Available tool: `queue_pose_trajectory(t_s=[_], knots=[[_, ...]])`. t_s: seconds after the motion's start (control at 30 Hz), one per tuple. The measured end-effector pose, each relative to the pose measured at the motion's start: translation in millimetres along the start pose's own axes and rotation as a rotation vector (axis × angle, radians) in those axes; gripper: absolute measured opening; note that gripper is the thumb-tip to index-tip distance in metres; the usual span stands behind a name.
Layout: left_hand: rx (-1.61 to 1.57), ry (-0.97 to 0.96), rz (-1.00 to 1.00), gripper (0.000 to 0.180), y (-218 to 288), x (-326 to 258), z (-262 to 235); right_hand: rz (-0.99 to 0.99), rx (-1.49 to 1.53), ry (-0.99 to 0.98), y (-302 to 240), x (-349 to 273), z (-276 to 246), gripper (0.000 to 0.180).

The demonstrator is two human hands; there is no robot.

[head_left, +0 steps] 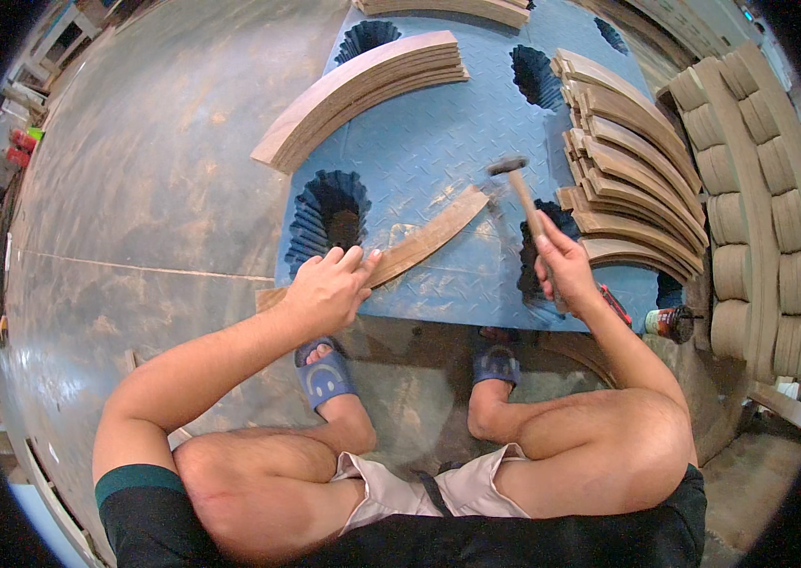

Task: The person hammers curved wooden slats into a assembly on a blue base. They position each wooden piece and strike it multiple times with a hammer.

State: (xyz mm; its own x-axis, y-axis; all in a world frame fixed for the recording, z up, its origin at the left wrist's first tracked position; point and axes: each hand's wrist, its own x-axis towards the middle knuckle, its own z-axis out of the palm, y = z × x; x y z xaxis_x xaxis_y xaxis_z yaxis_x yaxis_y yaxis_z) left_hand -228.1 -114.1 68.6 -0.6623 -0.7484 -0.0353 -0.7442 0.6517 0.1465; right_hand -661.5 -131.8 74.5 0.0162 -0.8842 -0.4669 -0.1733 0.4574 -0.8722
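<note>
A curved wooden strip [433, 237] lies slantwise on the blue plastic pallet [419, 298] in front of me. My left hand [329, 287] grips the strip near its closer end, fingers closed over it. My right hand [566, 268] is wrapped round the wooden handle of a hammer [526, 199]. The hammer stands raised, its slightly blurred dark head up and just beyond the strip's far end, apart from it.
Curved strips form a neat stack [362, 90] at the pallet's far left and an uneven pile [642, 180] on its right. Ribbed holes [329, 213] open in the pallet. Beside its near right corner stands a jar [673, 324]. Bundled wooden parts [750, 208] line the right.
</note>
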Motion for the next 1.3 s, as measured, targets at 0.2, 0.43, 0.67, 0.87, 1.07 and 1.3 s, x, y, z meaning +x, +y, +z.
queue_pose_trajectory(t_s=[0.2,0.43,0.67,0.87,1.07,1.3], knots=[[-0.016,0.004,-0.011,0.064,-0.7,-5.0,1.1,0.037,-0.104,-0.318,-15.2,-16.1,-5.6,0.056],[-0.011,-0.025,-0.01,0.067,1.4,-2.4,0.4,-0.027,-0.028,-0.009,-2.9,-3.0,-8.0,0.056],[-0.02,-0.012,-0.033,0.065,2.4,-7.0,-0.6,-0.288,-0.283,-0.303,4.1,-29.1,24.9,0.055],[-0.036,0.006,-0.027,0.065,2.4,-5.9,-1.3,-0.75,-0.862,-0.254,2.2,-49.8,34.2,0.051],[-0.029,0.001,-0.038,0.064,4.4,-4.9,-4.7,-0.786,-0.87,-0.215,11.2,-53.0,45.4,0.047],[-0.007,0.001,-0.012,0.063,2.4,-0.8,4.6,-0.548,-0.572,0.291,29.3,-8.5,-16.4,0.05]])
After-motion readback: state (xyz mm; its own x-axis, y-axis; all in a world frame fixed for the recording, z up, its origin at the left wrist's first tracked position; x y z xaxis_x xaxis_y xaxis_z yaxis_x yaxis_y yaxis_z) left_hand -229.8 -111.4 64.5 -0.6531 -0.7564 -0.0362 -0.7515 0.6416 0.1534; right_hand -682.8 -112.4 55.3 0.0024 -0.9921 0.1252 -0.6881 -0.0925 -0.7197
